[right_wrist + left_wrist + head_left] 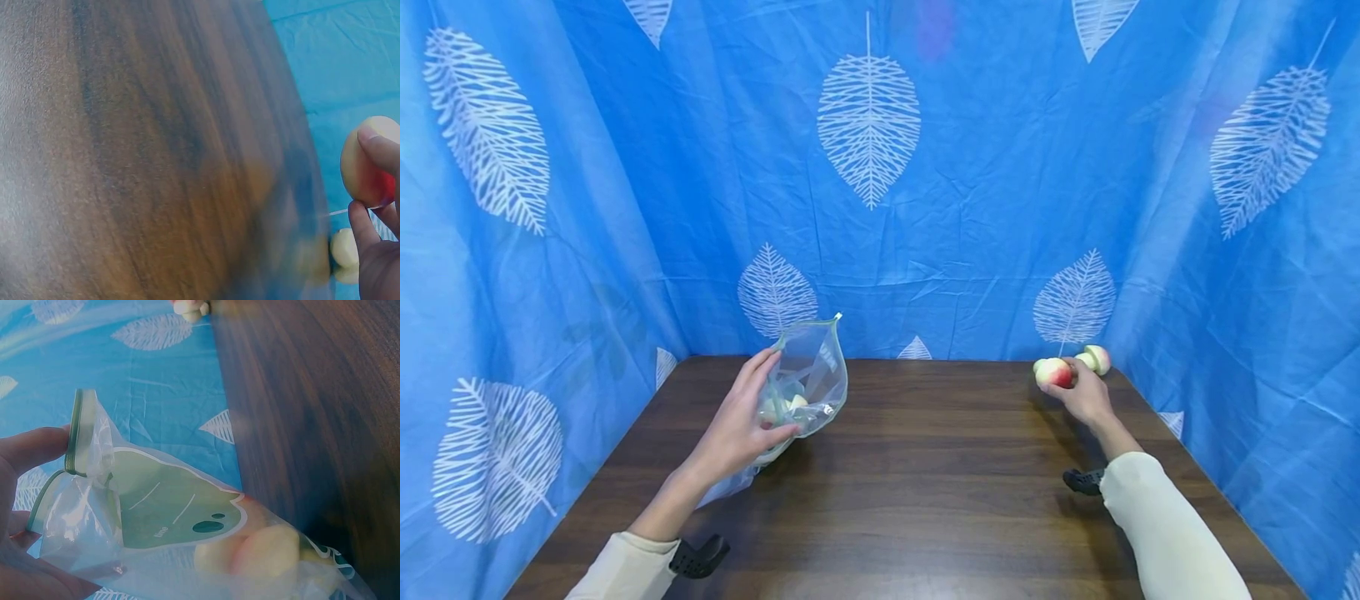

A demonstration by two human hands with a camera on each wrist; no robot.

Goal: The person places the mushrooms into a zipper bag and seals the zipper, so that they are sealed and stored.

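Note:
On the left, a clear zip-top bag (820,375) with a green-edged mouth stands gaping, some pale fruit inside. My left hand (737,425) holds it by the mouth, thumb on the near side and fingers at the far rim. The left wrist view shows the bag's green printed panel (175,500) and pale peaches (269,556) through the plastic. At the far right, my right hand (1088,396) grips a red and cream peach (1054,372), raised over the table edge in the right wrist view. Just behind that hand lies more pale fruit (1097,359).
The dark wooden table (925,483) reaches back to a blue cloth (955,208) with white leaf prints, which also hangs on both sides. Black straps (700,557) circle the wrists at the cream sleeves.

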